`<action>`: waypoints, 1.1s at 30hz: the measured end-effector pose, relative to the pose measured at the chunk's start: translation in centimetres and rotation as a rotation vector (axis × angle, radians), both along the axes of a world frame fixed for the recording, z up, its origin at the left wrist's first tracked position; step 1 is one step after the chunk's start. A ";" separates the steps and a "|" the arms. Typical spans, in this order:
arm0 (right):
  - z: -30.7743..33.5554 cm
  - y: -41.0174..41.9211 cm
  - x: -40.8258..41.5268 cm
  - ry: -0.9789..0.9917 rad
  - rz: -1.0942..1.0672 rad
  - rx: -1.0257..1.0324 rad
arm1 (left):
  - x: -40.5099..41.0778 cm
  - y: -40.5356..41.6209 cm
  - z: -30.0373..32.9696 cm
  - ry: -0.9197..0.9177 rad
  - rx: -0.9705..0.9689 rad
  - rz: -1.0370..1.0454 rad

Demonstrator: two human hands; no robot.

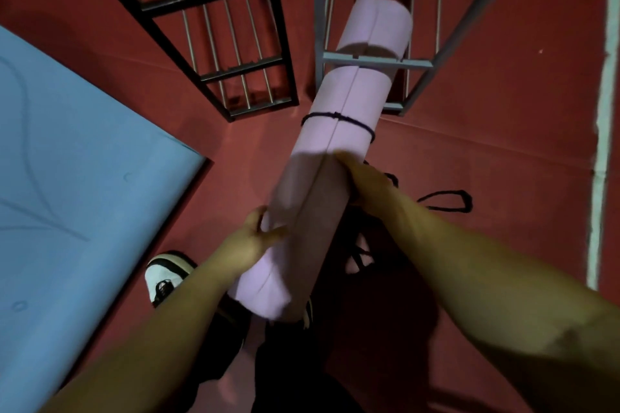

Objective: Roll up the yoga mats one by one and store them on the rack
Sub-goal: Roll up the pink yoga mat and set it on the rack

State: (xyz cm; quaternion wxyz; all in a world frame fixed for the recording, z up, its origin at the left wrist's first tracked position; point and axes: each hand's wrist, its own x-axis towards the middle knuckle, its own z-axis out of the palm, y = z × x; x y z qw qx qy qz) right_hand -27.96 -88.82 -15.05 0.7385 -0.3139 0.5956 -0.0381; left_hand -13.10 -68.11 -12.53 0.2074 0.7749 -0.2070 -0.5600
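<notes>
A rolled pink yoga mat (339,131), tied with a dark cord, points away from me into the grey rack (379,62). Its far end lies under the rack's upper crossbars, past the lower front bar. My left hand (255,238) grips the roll's near left side, thumb on top. On the right side, around the middle, my right hand (365,181) holds the roll with curled fingers. A blue yoga mat (77,178) lies flat and unrolled on the floor at the left.
A black rack (214,27) with metal rods stands left of the grey one. The floor is red with a white line (604,111) along the right. A dark strap (446,201) lies on the floor by my right hand. My shoe (167,275) shows below.
</notes>
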 end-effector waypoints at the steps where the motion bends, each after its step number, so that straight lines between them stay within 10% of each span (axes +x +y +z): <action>1: 0.1 -1.2 0.2 0.000 -0.007 -0.004 | -0.5 -0.7 -0.2 -0.013 -0.038 -0.013; 11: -1.4 -1.9 -2.4 0.191 0.101 -0.450 | -5.1 -6.4 -2.2 0.178 -0.114 0.069; 25: -2.5 12.0 -5.8 0.397 0.132 -0.423 | -5.4 -7.8 0.6 0.231 -0.028 0.202; 29: -3.3 11.1 -7.9 0.300 0.077 -0.427 | -4.1 -11.9 3.9 -0.295 -0.164 -0.299; 33: -2.1 10.3 -8.8 0.224 0.001 -0.458 | -3.2 -20.1 10.2 -0.807 -0.652 -0.354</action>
